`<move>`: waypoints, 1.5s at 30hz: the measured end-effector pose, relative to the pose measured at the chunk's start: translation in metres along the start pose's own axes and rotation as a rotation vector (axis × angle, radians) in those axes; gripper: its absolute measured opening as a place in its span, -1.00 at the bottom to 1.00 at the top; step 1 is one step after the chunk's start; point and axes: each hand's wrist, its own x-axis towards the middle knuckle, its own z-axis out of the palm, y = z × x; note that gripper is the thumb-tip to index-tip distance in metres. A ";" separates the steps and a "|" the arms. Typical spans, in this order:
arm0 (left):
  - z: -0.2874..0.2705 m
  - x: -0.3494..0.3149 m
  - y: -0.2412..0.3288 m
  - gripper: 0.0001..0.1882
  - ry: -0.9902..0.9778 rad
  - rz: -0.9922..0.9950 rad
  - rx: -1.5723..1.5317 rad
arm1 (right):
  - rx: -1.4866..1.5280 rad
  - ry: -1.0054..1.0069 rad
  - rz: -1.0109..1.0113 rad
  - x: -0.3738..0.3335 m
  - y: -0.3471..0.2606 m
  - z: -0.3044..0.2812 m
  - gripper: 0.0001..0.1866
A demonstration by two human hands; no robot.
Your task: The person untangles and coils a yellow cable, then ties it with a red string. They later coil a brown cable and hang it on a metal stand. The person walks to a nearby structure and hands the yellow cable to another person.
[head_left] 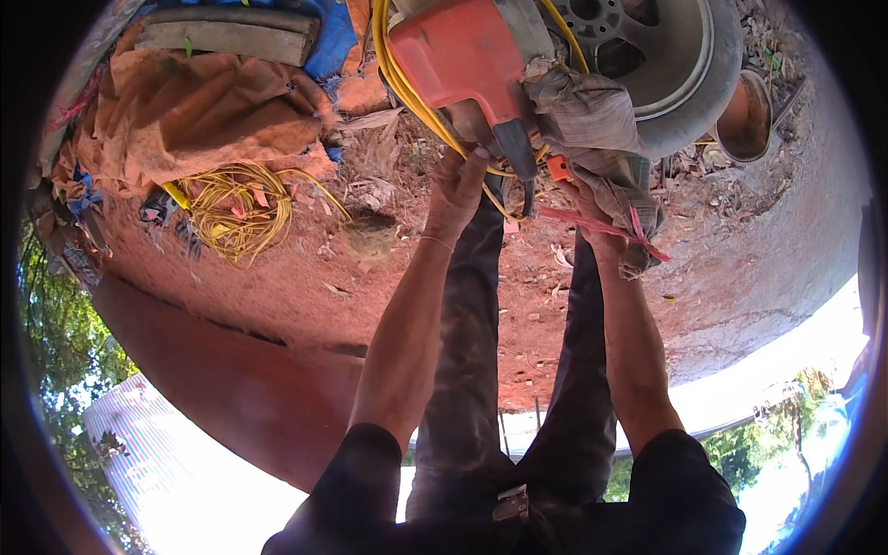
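A red power tool with a black handle lies ahead of me, looped with yellow cable. Just left of that handle, my left hand is closed on the cable, its thumb against it; the fingertips are partly hidden. My right hand sits right of the handle, closed around a small orange block-shaped piece. Grey-brown cloth hangs over that hand and wrist, with a pink plastic strip across it. More cloth is bunched beside the tool.
A tyred wheel lies at the far right, with a rusty cylinder beside it. At left, a tangled yellow cord rests on red earth below an orange tarp. A wooden block sits behind on blue sheeting.
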 end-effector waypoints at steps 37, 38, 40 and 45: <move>0.029 0.008 -0.066 -0.59 0.137 -0.441 -0.340 | -0.837 -0.015 -0.430 0.036 0.058 0.013 -0.56; 0.029 0.009 -0.065 -0.57 0.128 -0.456 -0.321 | -0.647 -0.058 -0.310 0.037 0.057 0.008 -0.56; 0.029 0.011 -0.061 -0.57 0.089 -0.446 -0.331 | -0.110 -0.122 -0.032 0.041 0.050 -0.006 -0.56; 0.033 0.006 -0.055 -0.69 0.127 -0.468 -0.405 | -0.015 -0.132 0.105 0.036 0.024 -0.020 -0.50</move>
